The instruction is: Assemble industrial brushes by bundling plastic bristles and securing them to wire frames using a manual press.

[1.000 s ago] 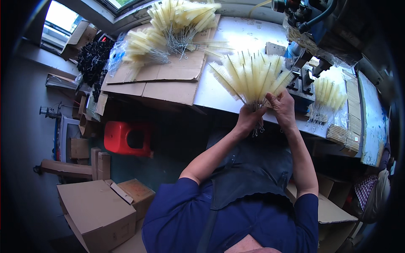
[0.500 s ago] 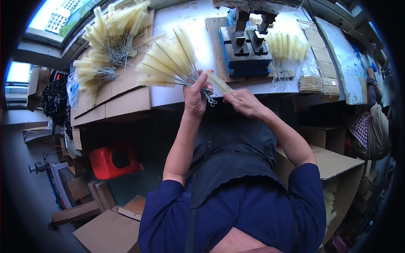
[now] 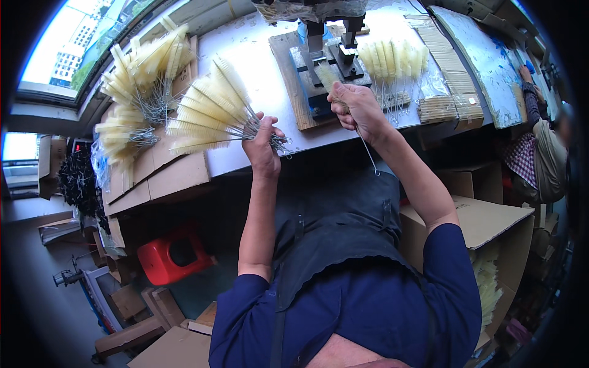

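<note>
My left hand (image 3: 264, 149) is closed round the wire handles of a fanned bunch of pale yellow bristle brushes (image 3: 211, 109), just over the table's front edge. In my right hand (image 3: 362, 110) is a single bottle brush (image 3: 327, 75), gripped round its bristles. Its bristle tip points at the press, and its thin looped wire handle hangs down toward me. Close beyond that hand stands the blue and black bench press (image 3: 316, 98) with dark metal blocks on its bed. My fingers hide the middle of the single brush.
Piles of brushes (image 3: 147, 73) lie on cardboard at the left; more brushes (image 3: 392, 61) lie in a row right of the press. A red stool (image 3: 175, 254) stands below. An open carton (image 3: 485, 227) holds brushes at my right. Another person (image 3: 534, 147) sits far right.
My right hand has moved up and away from the bunch to the press, carrying one brush. My left hand with the bunch has shifted slightly left; the view has shifted too.
</note>
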`<control>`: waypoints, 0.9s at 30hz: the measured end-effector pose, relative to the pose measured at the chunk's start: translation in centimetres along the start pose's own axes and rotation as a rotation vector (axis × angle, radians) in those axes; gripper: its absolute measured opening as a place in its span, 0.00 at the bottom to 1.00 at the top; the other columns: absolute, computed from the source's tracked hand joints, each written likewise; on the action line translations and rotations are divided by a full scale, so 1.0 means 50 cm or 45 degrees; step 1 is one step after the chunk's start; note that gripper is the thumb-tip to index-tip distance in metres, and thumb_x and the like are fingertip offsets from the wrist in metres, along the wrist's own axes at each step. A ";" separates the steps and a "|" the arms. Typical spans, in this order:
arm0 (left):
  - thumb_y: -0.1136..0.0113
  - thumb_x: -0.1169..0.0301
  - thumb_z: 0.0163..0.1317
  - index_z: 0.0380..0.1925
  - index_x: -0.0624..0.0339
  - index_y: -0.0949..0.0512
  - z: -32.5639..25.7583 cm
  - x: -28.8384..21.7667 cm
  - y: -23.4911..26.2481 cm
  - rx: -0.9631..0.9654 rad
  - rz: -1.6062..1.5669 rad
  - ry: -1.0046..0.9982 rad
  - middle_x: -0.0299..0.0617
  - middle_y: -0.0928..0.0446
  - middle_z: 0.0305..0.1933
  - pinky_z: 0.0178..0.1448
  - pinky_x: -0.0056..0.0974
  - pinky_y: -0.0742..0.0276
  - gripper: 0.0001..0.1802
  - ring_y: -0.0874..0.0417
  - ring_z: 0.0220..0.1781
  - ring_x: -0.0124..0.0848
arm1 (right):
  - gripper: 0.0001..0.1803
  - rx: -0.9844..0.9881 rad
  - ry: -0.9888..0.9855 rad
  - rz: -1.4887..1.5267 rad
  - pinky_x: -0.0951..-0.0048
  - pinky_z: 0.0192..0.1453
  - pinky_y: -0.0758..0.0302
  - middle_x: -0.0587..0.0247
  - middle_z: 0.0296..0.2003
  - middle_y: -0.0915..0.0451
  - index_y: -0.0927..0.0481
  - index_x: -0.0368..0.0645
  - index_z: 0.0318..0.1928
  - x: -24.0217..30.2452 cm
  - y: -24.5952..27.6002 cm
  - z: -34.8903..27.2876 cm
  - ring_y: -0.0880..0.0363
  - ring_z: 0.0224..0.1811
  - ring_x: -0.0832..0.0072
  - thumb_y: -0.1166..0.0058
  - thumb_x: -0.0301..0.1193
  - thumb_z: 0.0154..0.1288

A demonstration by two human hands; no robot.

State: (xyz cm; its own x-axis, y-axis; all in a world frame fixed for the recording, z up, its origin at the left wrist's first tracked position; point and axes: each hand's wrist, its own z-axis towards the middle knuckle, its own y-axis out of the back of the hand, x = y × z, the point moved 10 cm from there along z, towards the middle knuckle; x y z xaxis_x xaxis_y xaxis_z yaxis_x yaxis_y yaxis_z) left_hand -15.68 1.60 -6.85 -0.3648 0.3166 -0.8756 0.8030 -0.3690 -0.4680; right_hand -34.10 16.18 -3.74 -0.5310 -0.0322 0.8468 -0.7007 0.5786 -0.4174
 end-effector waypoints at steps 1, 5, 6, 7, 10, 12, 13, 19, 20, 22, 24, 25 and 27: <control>0.38 0.77 0.65 0.51 0.69 0.30 0.007 0.009 0.006 0.010 0.000 0.003 0.47 0.21 0.36 0.29 0.31 0.23 0.17 0.20 0.26 0.29 | 0.18 -0.013 0.007 0.059 0.84 0.13 0.44 0.74 0.19 0.32 0.26 0.39 0.35 0.012 0.002 0.012 0.42 0.12 0.90 0.47 0.42 0.74; 0.39 0.78 0.64 0.51 0.68 0.30 0.010 0.040 0.032 -0.048 0.000 0.020 0.47 0.21 0.36 0.29 0.32 0.23 0.16 0.21 0.26 0.30 | 0.17 -0.045 -0.005 0.085 0.84 0.13 0.44 0.73 0.19 0.32 0.26 0.38 0.36 0.023 0.007 0.050 0.41 0.12 0.89 0.47 0.41 0.74; 0.39 0.77 0.64 0.51 0.68 0.30 0.008 0.051 0.034 -0.061 0.005 0.049 0.47 0.21 0.36 0.29 0.32 0.23 0.17 0.21 0.26 0.30 | 0.17 -0.047 -0.018 0.107 0.84 0.14 0.43 0.73 0.20 0.31 0.25 0.37 0.37 0.027 0.007 0.055 0.41 0.12 0.89 0.48 0.41 0.74; 0.39 0.77 0.64 0.51 0.68 0.30 0.005 0.062 0.039 -0.076 0.010 0.083 0.47 0.21 0.36 0.28 0.33 0.23 0.17 0.21 0.26 0.30 | 0.17 -0.050 -0.033 0.130 0.84 0.15 0.42 0.72 0.20 0.31 0.25 0.37 0.38 0.030 0.005 0.057 0.40 0.13 0.88 0.49 0.41 0.74; 0.39 0.77 0.63 0.50 0.68 0.31 0.016 0.087 0.053 -0.085 0.034 0.097 0.47 0.21 0.36 0.28 0.33 0.23 0.17 0.21 0.26 0.30 | 0.21 -0.053 -0.083 0.095 0.83 0.17 0.37 0.66 0.24 0.26 0.24 0.35 0.41 0.034 0.003 0.072 0.34 0.15 0.85 0.52 0.45 0.76; 0.39 0.78 0.63 0.50 0.68 0.30 0.021 0.095 0.060 -0.085 0.051 0.101 0.47 0.21 0.36 0.29 0.33 0.23 0.17 0.21 0.26 0.30 | 0.25 -0.087 -0.074 0.129 0.82 0.19 0.33 0.63 0.26 0.23 0.24 0.34 0.42 0.040 0.002 0.064 0.31 0.17 0.83 0.56 0.48 0.77; 0.39 0.78 0.63 0.50 0.68 0.30 0.025 0.092 0.063 -0.092 0.052 0.079 0.47 0.21 0.36 0.30 0.33 0.23 0.17 0.21 0.26 0.30 | 0.29 -0.100 -0.063 0.153 0.81 0.20 0.30 0.59 0.29 0.21 0.24 0.33 0.44 0.048 0.001 0.062 0.28 0.19 0.80 0.60 0.52 0.77; 0.39 0.78 0.63 0.49 0.68 0.29 0.024 0.099 0.066 -0.108 0.034 0.082 0.47 0.21 0.36 0.32 0.32 0.23 0.16 0.21 0.26 0.29 | 0.32 -0.074 -0.058 0.266 0.81 0.16 0.34 0.59 0.30 0.20 0.26 0.32 0.50 0.085 -0.045 0.020 0.29 0.17 0.82 0.60 0.53 0.76; 0.39 0.78 0.63 0.49 0.68 0.30 0.025 0.102 0.067 -0.108 0.023 0.091 0.47 0.21 0.35 0.32 0.32 0.23 0.16 0.21 0.26 0.29 | 0.29 -0.053 -0.057 0.269 0.83 0.15 0.36 0.61 0.29 0.21 0.26 0.32 0.49 0.091 -0.054 0.016 0.31 0.16 0.84 0.57 0.51 0.76; 0.39 0.78 0.63 0.49 0.68 0.30 0.024 0.103 0.065 -0.101 0.023 0.084 0.47 0.21 0.35 0.32 0.32 0.23 0.15 0.21 0.26 0.29 | 0.25 0.002 -0.135 0.289 0.86 0.15 0.38 0.64 0.28 0.23 0.26 0.32 0.48 0.060 -0.052 0.040 0.33 0.16 0.87 0.54 0.47 0.75; 0.40 0.78 0.63 0.49 0.68 0.30 0.022 0.104 0.059 -0.094 0.024 0.085 0.47 0.21 0.35 0.32 0.32 0.23 0.15 0.21 0.26 0.29 | 0.15 0.000 -0.216 0.281 0.89 0.13 0.41 0.70 0.24 0.29 0.27 0.35 0.43 0.017 -0.051 0.053 0.40 0.13 0.93 0.49 0.38 0.74; 0.40 0.78 0.64 0.49 0.68 0.30 0.022 0.102 0.059 -0.097 0.033 0.090 0.46 0.21 0.35 0.32 0.32 0.23 0.15 0.21 0.26 0.29 | 0.15 0.000 -0.216 0.283 0.89 0.13 0.41 0.70 0.24 0.29 0.27 0.35 0.43 0.008 -0.052 0.054 0.40 0.13 0.93 0.49 0.38 0.74; 0.40 0.79 0.64 0.49 0.68 0.30 0.022 0.101 0.058 -0.100 0.046 0.097 0.46 0.21 0.35 0.32 0.32 0.22 0.15 0.21 0.26 0.29 | 0.15 0.063 -0.217 0.179 0.87 0.12 0.41 0.70 0.23 0.28 0.27 0.36 0.41 -0.004 -0.061 0.053 0.41 0.12 0.92 0.51 0.38 0.76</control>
State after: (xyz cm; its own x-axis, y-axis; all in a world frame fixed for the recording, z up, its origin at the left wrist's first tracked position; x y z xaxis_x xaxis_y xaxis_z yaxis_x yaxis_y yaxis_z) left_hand -15.72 1.15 -12.77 -0.3006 0.3711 -0.8786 0.8503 -0.3129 -0.4232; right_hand -33.11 12.27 -3.49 -0.6950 -0.0937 0.7128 -0.6342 0.5468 -0.5465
